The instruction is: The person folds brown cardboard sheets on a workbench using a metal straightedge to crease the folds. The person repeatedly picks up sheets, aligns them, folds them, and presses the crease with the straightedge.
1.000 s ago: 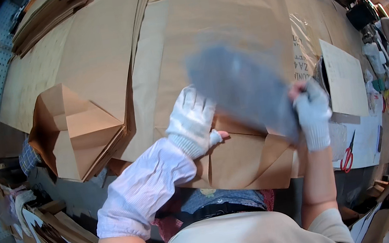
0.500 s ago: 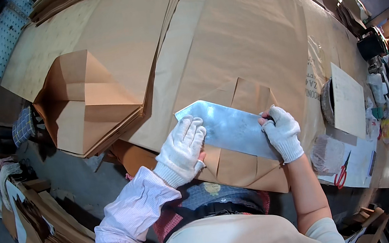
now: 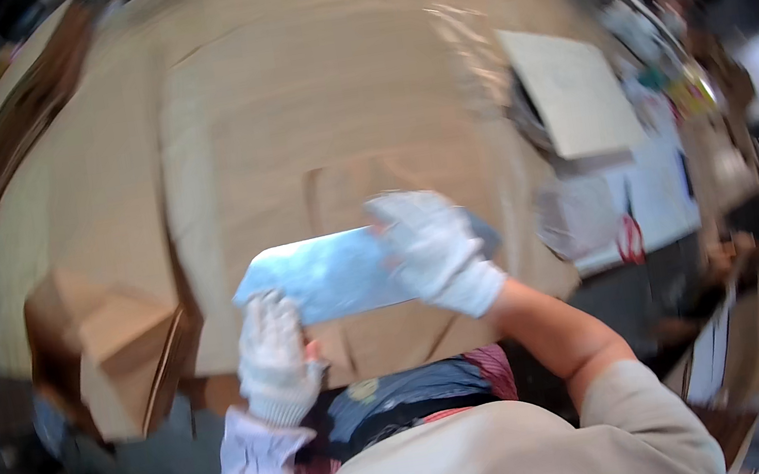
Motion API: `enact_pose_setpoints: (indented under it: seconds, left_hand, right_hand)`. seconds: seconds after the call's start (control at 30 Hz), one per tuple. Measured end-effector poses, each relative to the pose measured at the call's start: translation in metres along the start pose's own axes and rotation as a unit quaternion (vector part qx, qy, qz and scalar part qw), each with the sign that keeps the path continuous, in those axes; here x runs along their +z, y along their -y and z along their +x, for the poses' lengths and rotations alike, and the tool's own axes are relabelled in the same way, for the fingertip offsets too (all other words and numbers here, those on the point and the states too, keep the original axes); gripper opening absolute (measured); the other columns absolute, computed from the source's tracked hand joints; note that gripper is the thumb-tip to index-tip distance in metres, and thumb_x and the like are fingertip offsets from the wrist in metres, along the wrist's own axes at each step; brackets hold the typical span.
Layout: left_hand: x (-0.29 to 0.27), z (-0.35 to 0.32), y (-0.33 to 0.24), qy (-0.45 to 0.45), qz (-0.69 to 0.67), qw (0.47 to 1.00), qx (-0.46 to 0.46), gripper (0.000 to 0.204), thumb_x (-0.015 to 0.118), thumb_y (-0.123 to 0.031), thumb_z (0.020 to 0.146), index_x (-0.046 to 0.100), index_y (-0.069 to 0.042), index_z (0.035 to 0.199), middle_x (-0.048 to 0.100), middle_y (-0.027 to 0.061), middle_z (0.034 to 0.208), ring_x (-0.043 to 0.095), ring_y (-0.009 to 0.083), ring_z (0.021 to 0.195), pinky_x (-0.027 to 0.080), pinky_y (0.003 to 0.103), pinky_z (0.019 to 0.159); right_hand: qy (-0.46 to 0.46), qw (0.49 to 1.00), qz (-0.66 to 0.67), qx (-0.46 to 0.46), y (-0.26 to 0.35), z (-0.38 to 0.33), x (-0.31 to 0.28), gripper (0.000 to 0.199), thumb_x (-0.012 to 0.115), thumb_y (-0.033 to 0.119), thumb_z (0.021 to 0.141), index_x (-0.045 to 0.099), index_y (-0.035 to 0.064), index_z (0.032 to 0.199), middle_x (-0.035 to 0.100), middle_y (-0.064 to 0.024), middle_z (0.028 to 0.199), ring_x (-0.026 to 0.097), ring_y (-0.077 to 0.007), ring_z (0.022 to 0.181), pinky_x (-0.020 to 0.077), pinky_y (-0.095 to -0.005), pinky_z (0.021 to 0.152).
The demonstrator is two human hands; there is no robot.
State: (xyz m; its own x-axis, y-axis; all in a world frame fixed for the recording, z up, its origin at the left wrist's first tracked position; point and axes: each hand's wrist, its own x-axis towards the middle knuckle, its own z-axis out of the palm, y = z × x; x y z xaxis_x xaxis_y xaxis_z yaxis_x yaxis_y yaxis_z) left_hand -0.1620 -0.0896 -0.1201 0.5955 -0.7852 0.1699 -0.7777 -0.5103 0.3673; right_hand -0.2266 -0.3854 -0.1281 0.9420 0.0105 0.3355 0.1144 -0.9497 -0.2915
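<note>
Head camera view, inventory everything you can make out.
plate: one, silvery, front centre
brown paper: uncountable, brown, centre
folded paper stack: one, brown, left front
far paper stack: one, brown, upper left
board: one, cream, right
scissors: one, red handles, right
white sheet: one, white, under scissors
translucent plastic: one, pale, left of scissors
clutter: uncountable, mixed colours, upper right
left hand: one, white glove, by plate's left end
right hand: one, white glove, on plate
shirt: one, beige, bottom

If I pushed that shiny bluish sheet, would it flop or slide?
The shiny sheet would probably stay stiff: its edges look straight and unwrinkled. It might slide easily, since it looks smooth and lies on brown paper.
</note>
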Motion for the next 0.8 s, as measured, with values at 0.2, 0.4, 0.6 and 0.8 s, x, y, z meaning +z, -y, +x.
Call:
enact_pose_setpoints:
  seconds: [0.2,0.4,0.6,0.8]
  left_hand:
    - [-0.028,0.028,-0.024,0.094,0.108,0.989,0.042,0.074,0.069,-0.007,0.075,0.05,-0.001,0.147,0.046,0.0266,0.153,0.039,0.0499,0.144,0.037,0.055,0.115]
    - [-0.051,0.061,-0.026,0.171,0.014,0.979,0.109,0.073,0.075,-0.009,0.058,0.059,0.004,0.128,0.057,0.0251,0.135,0.053,0.0437,0.128,0.048,0.05,0.105]
    - [-0.043,0.062,0.002,0.133,0.008,0.968,0.214,0.069,0.078,-0.014,0.05,0.061,0.0,0.116,0.062,0.0201,0.126,0.06,0.0372,0.115,0.052,0.047,0.094]
    - [-0.044,0.062,-0.002,0.073,0.004,0.968,0.238,0.058,0.079,-0.014,0.053,0.064,-0.001,0.107,0.067,0.0141,0.11,0.066,0.0324,0.098,0.055,0.044,0.081]
  right_hand:
    - [0.083,0.995,0.018,0.045,0.018,-0.013,-0.037,0.077,0.073,0.05,0.082,0.058,-0.001,0.138,0.046,-0.0179,0.155,0.036,-0.0367,0.148,0.0195,-0.0522,0.127]
    - [-0.024,0.986,0.154,0.063,0.01,-0.025,-0.03,0.049,0.082,0.021,0.073,0.068,0.0026,0.116,0.063,-0.0177,0.136,0.054,-0.0398,0.134,0.0364,-0.0525,0.12]
    - [0.002,0.978,0.206,0.022,-0.011,-0.056,-0.048,0.049,0.063,-0.008,0.063,0.071,0.007,0.109,0.069,-0.0167,0.126,0.058,-0.0411,0.129,0.0404,-0.0527,0.117]
    - [0.008,0.988,0.153,0.03,0.0,-0.077,-0.058,0.032,0.069,-0.001,0.056,0.066,0.0081,0.086,0.066,-0.0105,0.13,0.059,-0.0361,0.125,0.045,-0.0521,0.112]
